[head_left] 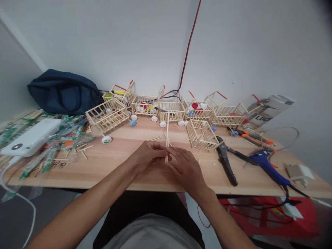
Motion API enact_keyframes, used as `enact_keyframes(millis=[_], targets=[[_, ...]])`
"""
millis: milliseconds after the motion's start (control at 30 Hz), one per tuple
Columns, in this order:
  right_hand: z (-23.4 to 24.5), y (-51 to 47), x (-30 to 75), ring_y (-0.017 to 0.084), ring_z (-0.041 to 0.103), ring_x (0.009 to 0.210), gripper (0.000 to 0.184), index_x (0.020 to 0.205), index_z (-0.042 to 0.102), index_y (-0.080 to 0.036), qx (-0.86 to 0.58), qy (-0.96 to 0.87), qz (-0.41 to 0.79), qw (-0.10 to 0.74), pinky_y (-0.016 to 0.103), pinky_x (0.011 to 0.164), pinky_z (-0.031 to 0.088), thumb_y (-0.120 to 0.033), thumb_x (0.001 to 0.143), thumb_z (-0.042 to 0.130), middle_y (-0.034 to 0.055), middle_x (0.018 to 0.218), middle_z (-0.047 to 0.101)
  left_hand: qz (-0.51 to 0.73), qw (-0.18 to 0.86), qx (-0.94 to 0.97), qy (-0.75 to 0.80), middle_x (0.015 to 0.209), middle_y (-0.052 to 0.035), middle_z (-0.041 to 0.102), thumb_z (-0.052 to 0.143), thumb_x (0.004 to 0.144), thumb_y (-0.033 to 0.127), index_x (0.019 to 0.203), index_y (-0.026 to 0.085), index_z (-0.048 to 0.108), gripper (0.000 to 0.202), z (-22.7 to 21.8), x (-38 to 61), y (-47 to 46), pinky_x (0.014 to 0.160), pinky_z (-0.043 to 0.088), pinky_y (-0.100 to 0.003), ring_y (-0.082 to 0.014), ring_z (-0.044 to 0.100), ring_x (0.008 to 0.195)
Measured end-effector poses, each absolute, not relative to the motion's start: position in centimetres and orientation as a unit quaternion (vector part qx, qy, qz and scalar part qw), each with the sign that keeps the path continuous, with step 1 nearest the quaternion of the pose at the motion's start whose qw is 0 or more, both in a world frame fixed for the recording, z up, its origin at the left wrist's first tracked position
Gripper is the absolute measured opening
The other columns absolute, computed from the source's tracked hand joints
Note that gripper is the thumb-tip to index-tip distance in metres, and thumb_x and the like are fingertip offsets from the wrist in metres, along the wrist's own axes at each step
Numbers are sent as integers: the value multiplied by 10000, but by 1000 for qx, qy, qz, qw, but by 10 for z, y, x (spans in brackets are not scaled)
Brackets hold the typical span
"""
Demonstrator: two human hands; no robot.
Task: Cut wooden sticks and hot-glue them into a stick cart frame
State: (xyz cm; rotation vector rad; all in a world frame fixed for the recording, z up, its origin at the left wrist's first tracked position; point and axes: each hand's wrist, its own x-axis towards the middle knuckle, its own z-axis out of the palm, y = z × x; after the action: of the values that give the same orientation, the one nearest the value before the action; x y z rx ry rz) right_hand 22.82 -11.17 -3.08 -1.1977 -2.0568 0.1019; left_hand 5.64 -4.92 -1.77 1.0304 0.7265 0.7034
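Over the front middle of the wooden table (116, 173), my two hands meet around thin wooden sticks (167, 133). The sticks point away from me, almost straight up in the view. My left hand (150, 154) pinches them near their lower end. From the other side my right hand (184, 164) closes on them, its fingertips touching the left ones. How many sticks there are is hard to tell. Just beyond my hands stand small stick-built shopping carts, among them one with white wheels (172, 110). A wheel-less stick basket (202, 135) lies to the right.
On the right lie a black-handled cutter (226, 162), a blue glue gun (269, 166) and orange-handled pliers (255, 137). A white power bank (32, 136) rests on plastic wrappers and sticks at left. Behind it is a dark blue bag (64, 91). Several carts line the wall.
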Motion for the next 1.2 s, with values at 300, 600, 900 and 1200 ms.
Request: enact_keyframes(millis=[300,600,900,1200], targets=[[-20,-123,226,148,640,633,293,973,715,-179,-567,-566,395,449,269,583,503,-420,835,622,61,847,744,391,652,524,384,668,-17,688,813,663,362,690,135,699,255,-3,61,-58,570,397,-211,-87,536,590],[-28,-132,219,141,598,502,372,742,763,-161,-537,-475,506,479,230,428,409,-517,789,668,49,665,714,388,726,462,329,588,-3,632,806,667,372,707,130,674,278,-6,79,-79,512,445,-257,-101,517,479],[-32,-140,216,140,604,519,318,783,780,-188,-511,-497,501,490,261,532,494,-464,840,633,23,672,708,395,717,453,354,825,-64,731,769,737,377,860,127,745,280,0,76,-78,666,481,-254,-127,610,685],[-16,-142,232,195,680,666,257,879,761,-202,-565,-615,384,392,300,630,525,-401,856,600,30,737,740,424,721,430,340,698,-19,676,796,707,341,757,122,708,241,4,82,-82,641,482,-238,-108,594,628]])
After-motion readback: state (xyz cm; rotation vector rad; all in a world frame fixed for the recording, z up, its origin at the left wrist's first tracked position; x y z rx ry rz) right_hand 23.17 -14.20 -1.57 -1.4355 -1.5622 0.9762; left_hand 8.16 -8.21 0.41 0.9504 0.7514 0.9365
